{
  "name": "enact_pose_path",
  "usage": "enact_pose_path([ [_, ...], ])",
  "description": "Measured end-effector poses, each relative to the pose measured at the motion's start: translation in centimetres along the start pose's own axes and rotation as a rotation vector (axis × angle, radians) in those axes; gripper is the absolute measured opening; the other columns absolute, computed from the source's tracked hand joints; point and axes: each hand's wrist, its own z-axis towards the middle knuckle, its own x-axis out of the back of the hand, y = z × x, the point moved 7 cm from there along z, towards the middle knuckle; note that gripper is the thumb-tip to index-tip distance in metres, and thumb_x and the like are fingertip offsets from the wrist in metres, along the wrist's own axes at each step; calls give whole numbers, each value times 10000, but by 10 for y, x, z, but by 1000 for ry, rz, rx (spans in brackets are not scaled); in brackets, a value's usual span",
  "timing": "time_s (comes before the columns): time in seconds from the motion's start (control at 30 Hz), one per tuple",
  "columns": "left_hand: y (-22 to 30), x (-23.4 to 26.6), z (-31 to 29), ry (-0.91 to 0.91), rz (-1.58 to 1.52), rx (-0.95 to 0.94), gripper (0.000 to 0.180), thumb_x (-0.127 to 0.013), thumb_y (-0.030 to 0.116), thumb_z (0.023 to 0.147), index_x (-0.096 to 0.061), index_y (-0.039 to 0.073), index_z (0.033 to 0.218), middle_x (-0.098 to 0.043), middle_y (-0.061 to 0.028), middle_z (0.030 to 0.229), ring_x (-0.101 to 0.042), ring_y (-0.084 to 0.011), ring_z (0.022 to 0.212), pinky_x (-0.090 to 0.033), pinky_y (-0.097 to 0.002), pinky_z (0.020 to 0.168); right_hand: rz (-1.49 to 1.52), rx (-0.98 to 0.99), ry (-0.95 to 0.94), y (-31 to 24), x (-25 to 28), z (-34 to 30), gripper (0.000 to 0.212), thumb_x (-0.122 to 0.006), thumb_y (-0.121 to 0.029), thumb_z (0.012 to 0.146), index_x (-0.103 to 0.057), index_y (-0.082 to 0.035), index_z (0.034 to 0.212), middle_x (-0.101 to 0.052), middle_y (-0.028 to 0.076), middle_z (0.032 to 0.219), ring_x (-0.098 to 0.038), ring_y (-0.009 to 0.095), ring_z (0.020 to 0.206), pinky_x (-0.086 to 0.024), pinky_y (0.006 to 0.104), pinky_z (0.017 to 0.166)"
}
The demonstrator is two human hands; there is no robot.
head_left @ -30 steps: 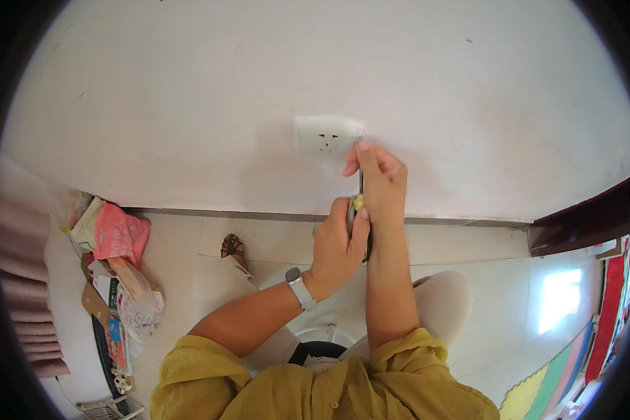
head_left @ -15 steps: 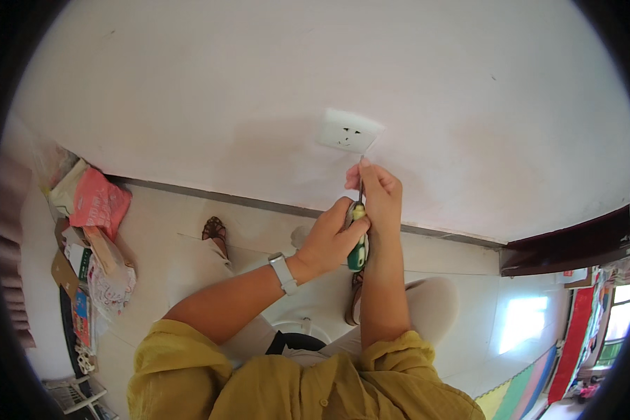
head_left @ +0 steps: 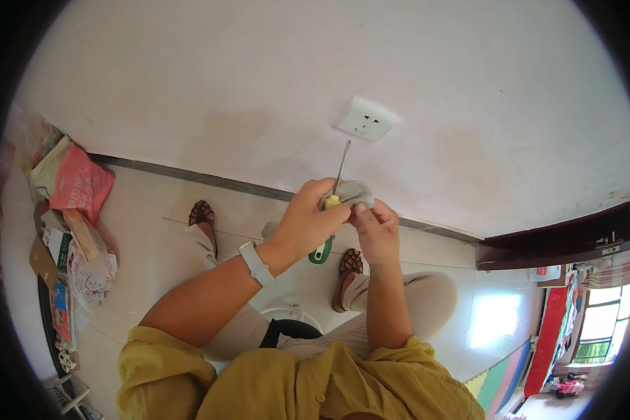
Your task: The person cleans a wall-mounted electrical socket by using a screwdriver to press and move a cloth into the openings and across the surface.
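Observation:
My left hand point(head_left: 304, 218) is closed around a screwdriver point(head_left: 320, 252) with a green and yellow handle. Its bare metal shaft points up toward the wall, the tip just below and left of a white wall socket point(head_left: 368, 117) and apart from it. A crumpled grey cloth point(head_left: 357, 190) sits beside the handle's upper end, against the fingers of my left hand. Thumb and fingers of my right hand point(head_left: 378, 236) pinch the cloth's right edge. Part of the handle is hidden behind my left hand.
A dark skirting strip point(head_left: 189, 177) runs along the wall's foot. On the left lie a pink bag point(head_left: 84, 183), a patterned plastic bag point(head_left: 93, 276) and boxes. A white round-rimmed stool or bucket point(head_left: 308, 318) stands between my legs. A dark door point(head_left: 553, 241) is at right.
My right hand has left the screwdriver shaft near the socket and come down to the grey cloth. The screwdriver, still in my left hand, has shifted left and tilted. The view has shifted slightly.

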Motion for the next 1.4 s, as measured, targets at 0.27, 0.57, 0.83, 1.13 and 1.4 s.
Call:
enact_pose_path([
  [0.27, -9, 10, -5, 12, 113, -162, 338, -477, 0, 808, -567, 13, 1133, -549, -10, 845, -484, -64, 759, -418, -213, 683, 422, 56, -29, -38, 0, 0, 263, -485, -158, 929, -549, 18, 1113, -616, 142, 1096, -588, 266, 1014, -462, 410, 892],
  [0.57, -47, -8, 30, 135, -312, -104, 324, -478, 24, 836, -602, 25, 1136, -565, 3, 841, -473, -75, 733, -407, -209, 683, 321, -80, -1, -80, 12, 12, 250, -487, -222, 937, -570, -24, 1065, -629, 94, 1021, -600, 221, 949, -486, 364, 848],
  [0.83, -38, -56, 26, 29, -450, -177, 365, -453, 215, 981, -481, 109, 1329, -606, -5, 1035, -430, -25, 661, -382, -168, 618, -667, 530, 350, -105, 17, 41, 42, -645, -35, 835, -610, -16, 824, -621, 22, 795, -491, 110, 644, -421, 263, 558],
  [1.13, -36, -60, 40, -9, -604, -87, 377, -441, 121, 971, -438, -19, 1321, -537, -66, 1233, -489, -73, 1043, -399, -226, 903, -1413, 1132, 261, -102, -37, 52, 100, -642, 57, 780, -633, 38, 877, -583, 104, 934, -509, 192, 723, -434, 269, 605],
  [1.4, -19, -20, 24, 325, -510, -406, 383, -450, 136, 946, -460, -62, 1275, -588, -87, 1111, -536, -103, 954, -421, -224, 828, -1184, 1086, 285, -76, -67, 68, 208, -618, 116, 728, -649, 29, 915, -563, 135, 1041, -532, 261, 847, -465, 313, 654],
])
